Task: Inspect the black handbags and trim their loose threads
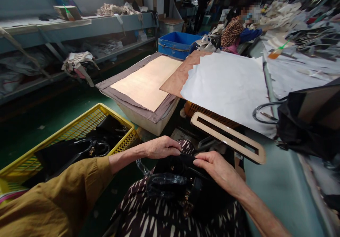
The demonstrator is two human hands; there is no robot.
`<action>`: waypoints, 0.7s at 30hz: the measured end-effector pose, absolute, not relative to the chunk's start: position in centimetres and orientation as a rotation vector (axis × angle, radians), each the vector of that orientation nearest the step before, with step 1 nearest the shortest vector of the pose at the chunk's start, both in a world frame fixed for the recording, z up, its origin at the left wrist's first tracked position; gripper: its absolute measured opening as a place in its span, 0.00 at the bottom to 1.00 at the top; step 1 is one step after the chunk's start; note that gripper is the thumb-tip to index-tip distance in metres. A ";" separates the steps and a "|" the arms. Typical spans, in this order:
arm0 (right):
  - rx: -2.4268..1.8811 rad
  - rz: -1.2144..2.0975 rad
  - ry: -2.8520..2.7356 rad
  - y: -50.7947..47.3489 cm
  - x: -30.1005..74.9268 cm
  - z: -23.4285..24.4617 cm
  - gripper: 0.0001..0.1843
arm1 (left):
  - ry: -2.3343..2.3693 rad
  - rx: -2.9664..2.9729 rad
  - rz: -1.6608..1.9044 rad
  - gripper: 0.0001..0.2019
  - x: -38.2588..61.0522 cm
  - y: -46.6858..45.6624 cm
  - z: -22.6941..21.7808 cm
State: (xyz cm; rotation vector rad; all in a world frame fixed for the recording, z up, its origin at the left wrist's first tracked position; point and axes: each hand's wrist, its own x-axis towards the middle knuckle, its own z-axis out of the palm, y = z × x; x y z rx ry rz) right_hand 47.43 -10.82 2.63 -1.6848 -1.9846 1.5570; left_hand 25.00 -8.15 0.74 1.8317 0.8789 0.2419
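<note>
A black handbag (176,178) rests on my lap, its handles wrapped in clear plastic. My left hand (162,147) grips the bag's top edge from the left, fingers curled over it. From the right, my right hand (216,168) pinches the same edge, fingers closed on the black material. Just beyond my hands lies a wooden template (228,137) with a long slot.
A yellow basket (79,123) with black bags stands at my left. Ahead is a white tub covered by cloth and a board (146,85). White paper (228,85) lies on the green table (276,187); another black bag (308,123) sits right. A seated person (235,32) works farther back.
</note>
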 end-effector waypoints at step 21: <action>-1.620 1.888 -1.809 -11.5 51.2 3.1 0.23 | 0.788 1.936 0.087 0.10 27.5 -7.1 1.8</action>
